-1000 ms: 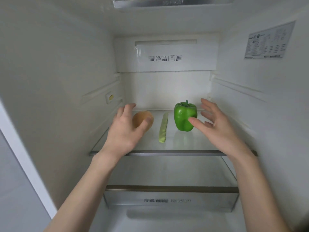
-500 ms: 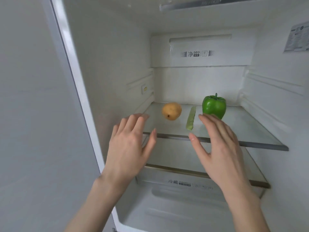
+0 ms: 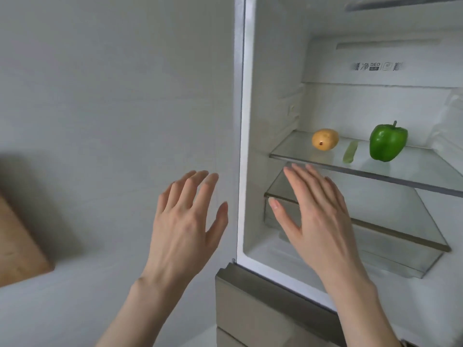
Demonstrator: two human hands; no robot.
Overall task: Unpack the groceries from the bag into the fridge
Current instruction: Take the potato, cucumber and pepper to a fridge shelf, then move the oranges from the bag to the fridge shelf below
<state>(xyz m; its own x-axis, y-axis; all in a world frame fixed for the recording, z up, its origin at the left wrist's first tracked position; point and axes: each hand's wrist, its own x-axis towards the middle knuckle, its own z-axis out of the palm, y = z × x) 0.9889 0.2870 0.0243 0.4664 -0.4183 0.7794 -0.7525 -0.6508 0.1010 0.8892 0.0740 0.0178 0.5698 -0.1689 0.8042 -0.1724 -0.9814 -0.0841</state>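
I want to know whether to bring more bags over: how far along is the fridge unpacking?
Done: three items sit apart on the glass shelf: a yellow-brown pear-like fruit, a pale green pod and a green bell pepper. In hand: nothing; the left hand and right hand are open and empty in front of the fridge. Left: unclear, since the bag is out of view.

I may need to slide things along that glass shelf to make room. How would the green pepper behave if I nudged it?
The green pepper stands upright, stem up, on lobed feet, so a nudge would probably rock or tip it, not slide it. Its glossy skin and the smooth glass shelf suggest little grip. It is likely light for its size, being hollow.
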